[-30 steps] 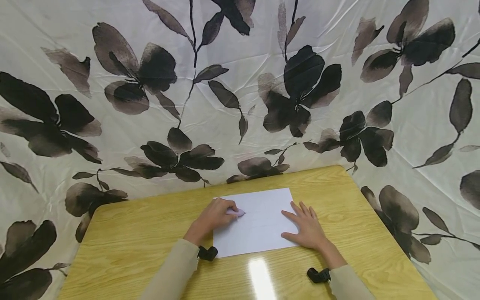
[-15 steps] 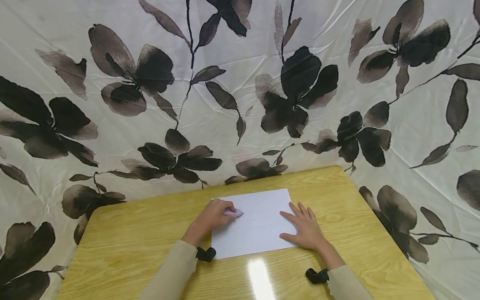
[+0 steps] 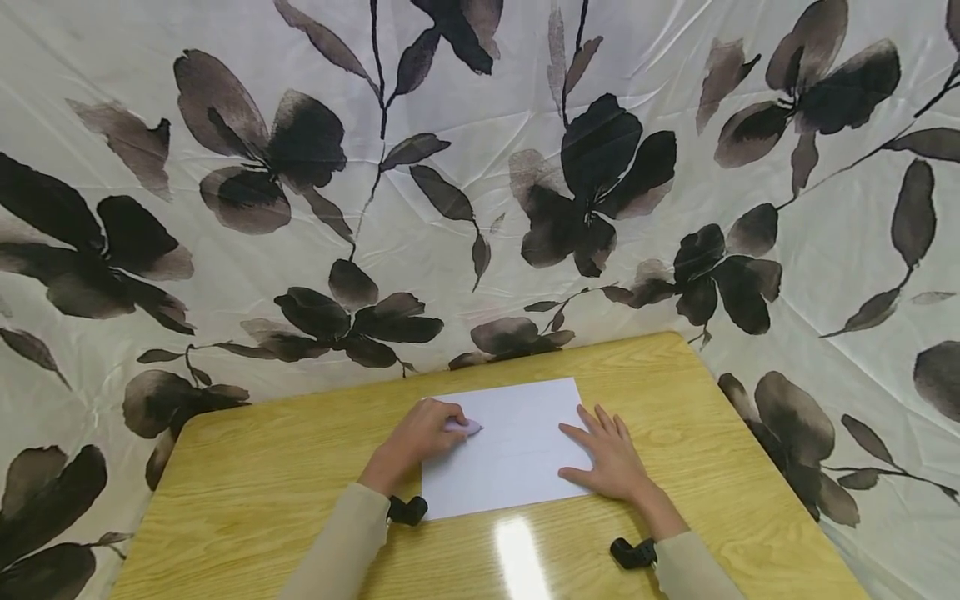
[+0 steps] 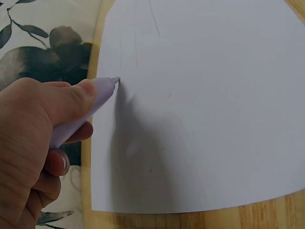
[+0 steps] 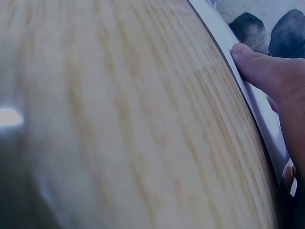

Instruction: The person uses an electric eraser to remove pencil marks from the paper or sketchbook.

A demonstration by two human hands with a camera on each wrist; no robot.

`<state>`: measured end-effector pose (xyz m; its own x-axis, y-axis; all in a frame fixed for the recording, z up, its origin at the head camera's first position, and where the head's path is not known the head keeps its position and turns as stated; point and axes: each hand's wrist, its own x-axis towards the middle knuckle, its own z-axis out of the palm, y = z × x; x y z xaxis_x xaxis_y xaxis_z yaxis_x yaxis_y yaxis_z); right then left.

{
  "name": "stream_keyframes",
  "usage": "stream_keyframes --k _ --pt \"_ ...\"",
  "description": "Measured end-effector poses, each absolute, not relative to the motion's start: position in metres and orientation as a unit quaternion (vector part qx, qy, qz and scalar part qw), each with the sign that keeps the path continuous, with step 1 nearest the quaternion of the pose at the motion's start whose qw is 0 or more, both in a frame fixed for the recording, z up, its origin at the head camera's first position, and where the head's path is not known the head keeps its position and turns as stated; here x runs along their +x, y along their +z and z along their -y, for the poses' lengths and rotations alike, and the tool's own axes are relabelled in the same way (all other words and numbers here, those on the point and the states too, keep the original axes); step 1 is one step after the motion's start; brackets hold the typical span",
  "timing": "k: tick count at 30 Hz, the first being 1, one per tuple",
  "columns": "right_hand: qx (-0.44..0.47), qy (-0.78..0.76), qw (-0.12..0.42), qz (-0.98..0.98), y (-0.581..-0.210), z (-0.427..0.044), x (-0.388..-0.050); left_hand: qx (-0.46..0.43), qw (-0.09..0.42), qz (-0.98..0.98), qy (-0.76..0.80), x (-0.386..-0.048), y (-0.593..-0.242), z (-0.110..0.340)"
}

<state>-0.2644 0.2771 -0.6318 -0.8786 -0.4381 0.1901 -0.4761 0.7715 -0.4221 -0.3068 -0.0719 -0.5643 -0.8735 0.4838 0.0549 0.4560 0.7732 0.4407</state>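
One sheet of white paper [image 3: 517, 458] is lying on one wood-grained worktop [image 3: 277, 475], and one lavender pen-like tool [image 3: 462, 427] is sitting over the left part of that sheet. Two hands are sharing the paper, two light sleeves [image 3: 341, 533] [image 3: 697, 571] are covering the forearms, and two black wrist devices [image 3: 407, 510] [image 3: 633, 553] are showing, one at each wrist. Three thin lines are showing in the left wrist view: one darker stroke [image 4: 154, 19] and two faint ones. One floral cloth [image 3: 450, 292] is hanging behind the worktop.

The left grip [image 3: 422, 437] is grasping the tool, its thumb lying along the upper side and its fingers curling beneath. The left forearm is slanting in from the lower left, and the tool is pointing rightwards in the head view. Its narrow tip [image 4: 117, 79] is meeting the paper or standing just above it; which one, I cannot tell.

The right grip [image 3: 611, 458] is released, fingers spreading. Its thumb and index finger are resting on the sheet at the right edge, while the outer fingers are extending past that edge over the worktop. The right forearm is angling in from the lower right.
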Motion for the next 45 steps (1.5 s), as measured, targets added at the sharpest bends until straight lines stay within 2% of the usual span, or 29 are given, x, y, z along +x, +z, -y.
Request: stream_keyframes --k 7,12,19,25,45 --pt "0.24 0.235 0.043 0.941 -0.6338 -0.2774 -0.2635 0.276 0.031 -0.933 0.227 -0.3064 -0.5659 0.0697" --pt "0.24 0.235 0.039 0.941 -0.6341 -0.2774 -0.2628 0.245 0.031 -0.944 0.219 -0.3043 -0.566 0.0723" --pt "0.241 0.236 0.042 0.941 -0.6341 -0.2773 -0.2637 0.271 0.027 -0.936 0.222 -0.3061 -0.5671 0.0694" --pt "0.24 0.237 0.039 0.94 -0.6344 -0.2775 -0.2637 0.239 0.031 -0.945 0.222 -0.3055 -0.5679 0.0725" --pt "0.247 0.237 0.044 0.938 -0.6316 -0.2775 -0.2626 0.269 0.018 -0.936 0.226 -0.3039 -0.5692 0.0681"
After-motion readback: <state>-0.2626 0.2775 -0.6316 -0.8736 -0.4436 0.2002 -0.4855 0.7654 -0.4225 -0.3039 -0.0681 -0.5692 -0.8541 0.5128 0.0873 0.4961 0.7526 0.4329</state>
